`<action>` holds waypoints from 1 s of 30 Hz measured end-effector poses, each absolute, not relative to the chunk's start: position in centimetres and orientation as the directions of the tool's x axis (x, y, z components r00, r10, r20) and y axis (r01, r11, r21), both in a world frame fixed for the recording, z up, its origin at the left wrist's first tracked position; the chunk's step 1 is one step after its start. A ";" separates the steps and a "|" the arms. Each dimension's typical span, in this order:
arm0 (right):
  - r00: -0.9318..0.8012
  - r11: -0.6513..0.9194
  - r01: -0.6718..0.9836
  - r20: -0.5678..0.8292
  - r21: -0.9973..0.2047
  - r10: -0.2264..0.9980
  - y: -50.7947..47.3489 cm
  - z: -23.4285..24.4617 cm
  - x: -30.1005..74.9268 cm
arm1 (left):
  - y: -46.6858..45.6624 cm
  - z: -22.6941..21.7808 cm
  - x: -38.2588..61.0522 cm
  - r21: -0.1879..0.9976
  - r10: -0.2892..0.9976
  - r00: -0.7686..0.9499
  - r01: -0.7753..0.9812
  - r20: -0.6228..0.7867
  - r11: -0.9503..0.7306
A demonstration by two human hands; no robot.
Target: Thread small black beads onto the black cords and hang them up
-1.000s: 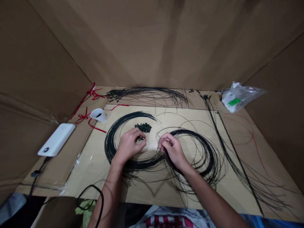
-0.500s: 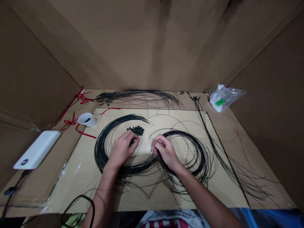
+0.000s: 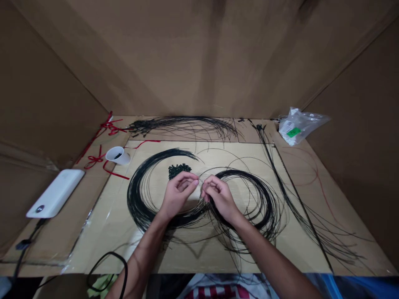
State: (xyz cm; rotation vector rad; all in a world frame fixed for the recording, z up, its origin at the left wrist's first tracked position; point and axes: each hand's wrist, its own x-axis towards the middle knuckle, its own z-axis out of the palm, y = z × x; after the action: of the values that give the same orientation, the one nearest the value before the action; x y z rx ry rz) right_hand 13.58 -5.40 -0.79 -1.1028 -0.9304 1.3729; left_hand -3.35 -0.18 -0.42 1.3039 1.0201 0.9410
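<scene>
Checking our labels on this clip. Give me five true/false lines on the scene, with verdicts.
1. The left hand and right hand are close together above the black wire coils. True.
2. The white cup stands upright. False: it lies on its side, with dark pieces inside.
3. A pile of small black pieces lies just beyond the left hand. True.
4. The clear plastic bag sits beside the power bank. False: the bag is at the far right corner, the power bank at the left.
5. Red ribbon lies near the cup. True.
</scene>
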 end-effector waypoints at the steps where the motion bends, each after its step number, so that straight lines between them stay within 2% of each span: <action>1: 0.020 -0.101 -0.265 -0.110 -0.959 0.994 -5.5 -0.7 13.6 | -0.3 -0.4 -3.2 0.996 0.953 0.292 -0.002 -0.080 0.085; 10: -0.018 -0.092 -0.272 -0.091 -0.958 0.996 -5.8 -0.6 13.7 | -0.4 -0.4 -3.2 0.982 0.945 0.289 -0.065 -0.151 0.177; 30: -0.021 -0.090 -0.266 -0.087 -0.960 0.996 -5.8 -1.0 13.7 | -0.4 -0.1 -3.2 0.985 0.945 0.302 -0.074 -0.129 0.158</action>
State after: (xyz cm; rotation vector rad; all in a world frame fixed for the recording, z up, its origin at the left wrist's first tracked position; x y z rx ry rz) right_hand 13.68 -5.81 -1.02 -1.0655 -0.9705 1.3965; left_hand -3.22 -0.45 -0.09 1.1609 0.9851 0.9290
